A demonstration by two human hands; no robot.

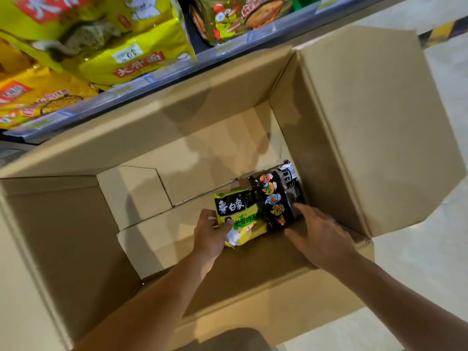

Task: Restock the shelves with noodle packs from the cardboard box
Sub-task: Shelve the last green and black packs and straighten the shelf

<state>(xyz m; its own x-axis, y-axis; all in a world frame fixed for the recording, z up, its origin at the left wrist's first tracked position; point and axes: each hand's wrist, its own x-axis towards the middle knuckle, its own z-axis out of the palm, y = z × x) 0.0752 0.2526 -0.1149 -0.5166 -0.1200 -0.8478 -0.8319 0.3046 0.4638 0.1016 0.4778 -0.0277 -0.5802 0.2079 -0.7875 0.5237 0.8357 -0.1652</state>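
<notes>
An open cardboard box (354, 138) fills the view from above. On its bottom, near the right wall, lie two noodle packs. My left hand (210, 234) grips the left edge of the yellow-green pack (243, 219), thumb on top. The black pack (276, 196) leans on the yellow-green one and against the box wall. My right hand (319, 234) reaches in with straight fingers, its fingertips touching the black pack's lower right side. Both forearms enter from the bottom of the frame.
Behind the box runs a shelf edge (162, 74) with price tags. Yellow noodle multipacks (106, 44) sit on the shelf at upper left, a greenish pack (235, 19) further right. Box flaps stand open on all sides. Pale floor (435, 262) shows at right.
</notes>
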